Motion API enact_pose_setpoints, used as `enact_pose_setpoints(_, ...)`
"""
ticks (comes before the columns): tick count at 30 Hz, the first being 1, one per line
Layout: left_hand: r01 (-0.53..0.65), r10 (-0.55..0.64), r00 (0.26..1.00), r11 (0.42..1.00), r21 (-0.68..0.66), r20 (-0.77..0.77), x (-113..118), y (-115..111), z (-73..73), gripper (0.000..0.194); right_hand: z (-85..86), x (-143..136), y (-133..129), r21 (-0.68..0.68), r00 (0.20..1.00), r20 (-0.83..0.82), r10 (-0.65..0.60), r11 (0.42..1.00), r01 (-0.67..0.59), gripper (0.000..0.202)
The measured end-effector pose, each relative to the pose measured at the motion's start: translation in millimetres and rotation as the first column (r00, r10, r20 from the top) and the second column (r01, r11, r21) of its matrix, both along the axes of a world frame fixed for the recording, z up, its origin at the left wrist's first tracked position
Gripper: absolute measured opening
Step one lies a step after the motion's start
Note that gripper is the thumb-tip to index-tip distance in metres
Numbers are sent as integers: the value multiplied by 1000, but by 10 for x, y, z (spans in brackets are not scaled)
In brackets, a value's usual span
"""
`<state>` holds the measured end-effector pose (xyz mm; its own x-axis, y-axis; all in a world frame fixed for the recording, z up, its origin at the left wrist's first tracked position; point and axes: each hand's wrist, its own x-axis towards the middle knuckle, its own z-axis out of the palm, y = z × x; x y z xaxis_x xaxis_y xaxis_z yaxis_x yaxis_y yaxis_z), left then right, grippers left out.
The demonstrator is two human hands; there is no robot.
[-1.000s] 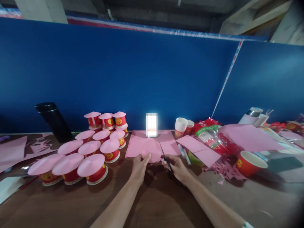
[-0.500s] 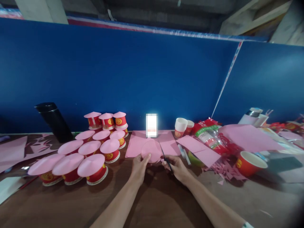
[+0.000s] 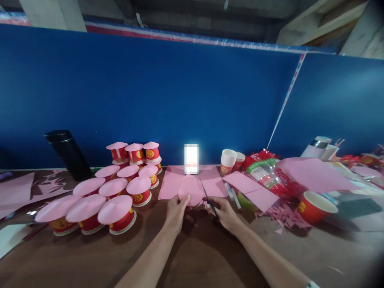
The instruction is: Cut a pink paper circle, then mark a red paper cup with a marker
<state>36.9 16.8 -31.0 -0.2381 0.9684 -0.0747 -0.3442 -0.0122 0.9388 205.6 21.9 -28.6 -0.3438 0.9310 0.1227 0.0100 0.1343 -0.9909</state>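
Note:
Between thumb and fingers, my left hand (image 3: 177, 210) pinches a round pink paper disc (image 3: 191, 191) at its lower left edge. A pair of dark scissors (image 3: 212, 206) is gripped in my right hand (image 3: 221, 211), the blades pointing up along the disc's right side. Small pink offcuts lie near the blade. Behind the disc, pink paper sheets (image 3: 171, 182) lie flat on the table, with a lit, blurred-out screen (image 3: 191, 159) standing over them.
On the left stand rows of red cups with pink cone tops (image 3: 115, 210) and a black bottle (image 3: 67, 154). To the right are white-and-red cups (image 3: 228, 160), a red-green plastic pack (image 3: 262, 170), pink scraps (image 3: 286, 214) and a red paper cup (image 3: 315, 208). A blue wall (image 3: 180, 92) rises behind.
Almost nothing differs. Both hands, the disc and the scissors stay in nearly the same place.

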Motion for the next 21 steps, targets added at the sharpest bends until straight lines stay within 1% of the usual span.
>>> enact_pose_setpoints(4, 10, -10, 1000, 1000, 22, -7, -5, 9, -27, 37, -1, -7, 2, -5, 1000, -5, -16, 1000, 16, 38)
enact_pose_setpoints(7, 17, -17, 1000, 1000, 20, -9, -7, 12, -45, 35, -7, -4, 6, 6, 1000, -5, -5, 1000, 5, 37)
enact_pose_setpoints(15, -18, 18, 1000, 1000, 13, -1, -6, 13, -37, 35, -22, -14, 14, -12, 1000, -20, -7, 1000, 7, 39)
enact_pose_setpoints(21, -5, 5, 1000, 1000, 13, -1, -21, 19, -46, 35, -21, -10, 8, 3, 1000, -1, -19, 1000, 19, 41)
